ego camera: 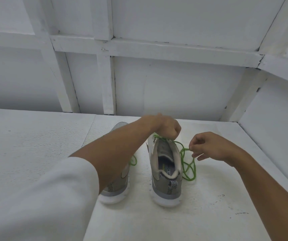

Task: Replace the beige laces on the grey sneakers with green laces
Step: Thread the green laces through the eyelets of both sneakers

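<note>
Left sneaker [115, 188] sits mostly under the left forearm; the left hand [166, 126] is curled into a fist, gripping the green lace [185, 149] at the top eyelets of the right sneaker [164, 188], which stands just below those fingers, heel towards the camera, on the table [35, 136]. Right of that fist the lace hangs slack in loops beside the shoe, and the right hand [212, 146] pinches it between thumb and forefinger, other fingers loosely curled. Lace looks thin, limp, weightless and likely slick, so pinch near the tip; shoe looks light and soft-sided, so brace it at the collar.
</note>
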The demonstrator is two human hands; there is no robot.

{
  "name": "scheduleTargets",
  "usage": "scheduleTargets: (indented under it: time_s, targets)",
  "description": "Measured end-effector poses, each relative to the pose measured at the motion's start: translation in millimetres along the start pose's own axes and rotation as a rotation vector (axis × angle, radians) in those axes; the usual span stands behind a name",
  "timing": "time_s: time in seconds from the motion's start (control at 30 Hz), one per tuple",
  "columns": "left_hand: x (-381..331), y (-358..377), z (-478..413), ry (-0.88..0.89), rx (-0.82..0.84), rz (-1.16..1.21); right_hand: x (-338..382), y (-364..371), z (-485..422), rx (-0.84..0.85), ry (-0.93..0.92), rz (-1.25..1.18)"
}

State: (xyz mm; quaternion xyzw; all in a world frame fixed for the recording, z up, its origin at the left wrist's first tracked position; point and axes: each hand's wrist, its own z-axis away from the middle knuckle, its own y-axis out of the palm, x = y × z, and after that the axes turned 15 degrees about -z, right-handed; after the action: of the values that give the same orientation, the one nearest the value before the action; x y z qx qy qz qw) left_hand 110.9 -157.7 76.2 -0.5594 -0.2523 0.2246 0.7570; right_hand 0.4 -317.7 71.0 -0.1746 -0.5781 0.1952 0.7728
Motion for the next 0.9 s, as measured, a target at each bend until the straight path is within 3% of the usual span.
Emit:
scheduleTargets:
  time_s: [0.13, 0.3, 0.37, 0.47, 0.6, 0.7, 0.77, 0.9]
  targets:
    - [3, -1, -1, 0.048, -0.027, -0.058, -1, -2, -2, -0.060, -0.021, -0.023]
    - [9, -24, 11, 0.029, -0.184, 0.716, 8, -2, -3, -0.026, -0.107, -0.089]
    - [9, -30, 15, 0.023, -0.230, 0.875, 13, 1, -3, 0.024, -0.131, -0.132]
    - [10, -26, 12, -0.085, -0.312, 0.896, 21, 5, -5, 0.084, -0.204, -0.287]
    - [0, -17, 26, -0.343, -0.411, 0.984, 40, -4, -6, 0.080, -0.254, -0.708]
    - [-13, -11, 49, -0.130, -0.115, 1.242, 48, -15, -10, 0.070, -0.282, -0.846]
    - [-17, -9, 62, 0.025, -0.006, 1.272, 46, -19, -15, 0.043, -0.263, -0.884]
    - [6, -19, 87, -0.002, -0.237, 1.189, 33, -23, -27, -0.102, -0.128, -0.989]
